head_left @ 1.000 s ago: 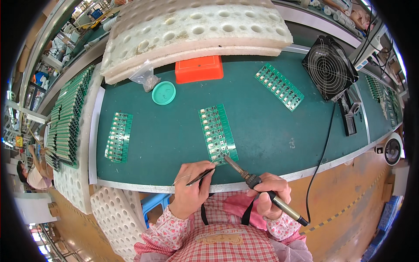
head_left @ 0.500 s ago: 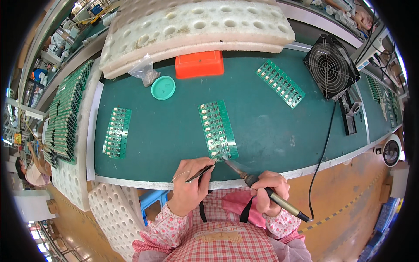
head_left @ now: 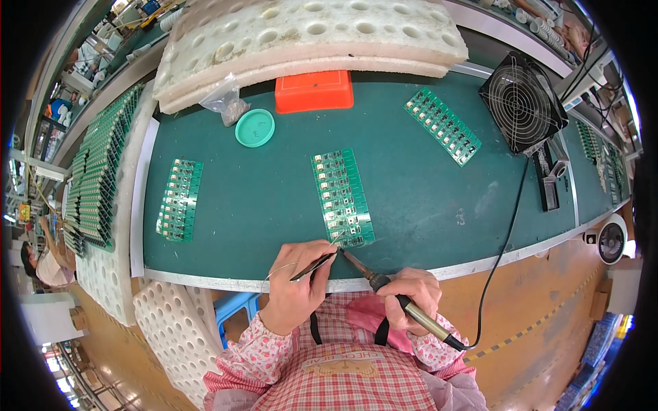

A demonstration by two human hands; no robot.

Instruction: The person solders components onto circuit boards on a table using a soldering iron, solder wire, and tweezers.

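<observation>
In my right hand (head_left: 415, 297) is a soldering iron (head_left: 428, 322), its fingers closed round the grip. The iron's tip points up and left to the near end of a green circuit board panel (head_left: 340, 195). My left hand (head_left: 296, 288) is closed on black tweezers (head_left: 314, 267), beside that same end. A thin solder wire (head_left: 279, 270) also runs through the left fingers, looping out to the left. Rows of small white and black components cover the panel. Whether the tip touches a joint is too small to tell.
Another panel (head_left: 179, 200) lies left, a third (head_left: 443, 126) far right. Beyond are a green lid (head_left: 255, 128), a plastic bag (head_left: 228, 103), a red bin (head_left: 314, 92) and white foam (head_left: 308, 48). A fan (head_left: 522, 103) and an iron stand (head_left: 547, 181) are right; stacked panels (head_left: 103, 171) far left.
The iron's tip has shifted left along the panel's near edge, closer to the tweezers. My right hand has moved slightly left with it. The whole view has shifted a little.
</observation>
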